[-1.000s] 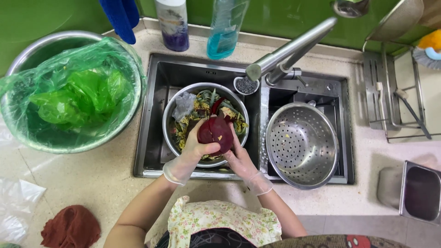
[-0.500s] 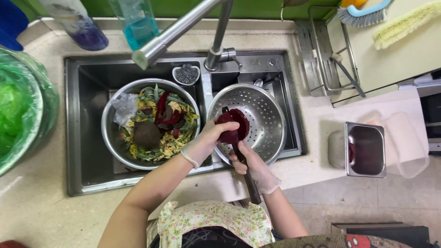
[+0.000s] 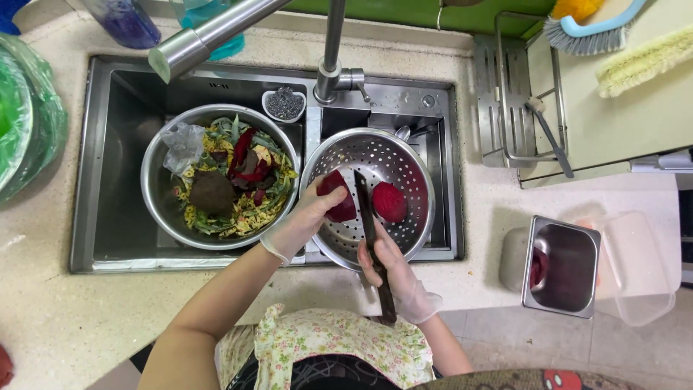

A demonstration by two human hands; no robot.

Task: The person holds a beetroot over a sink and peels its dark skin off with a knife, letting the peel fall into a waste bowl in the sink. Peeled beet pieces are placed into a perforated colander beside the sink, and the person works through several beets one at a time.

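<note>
Beet (image 3: 338, 196) now halved, second half (image 3: 390, 201) in colander (image 3: 415, 162).

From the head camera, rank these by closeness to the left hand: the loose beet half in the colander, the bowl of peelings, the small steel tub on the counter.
From the left hand:
1. Bowl of peelings, just to its left in the sink.
2. Loose beet half, to its right inside the colander; close to the bowl's rank.
3. Small steel tub, far right on the counter.
</note>
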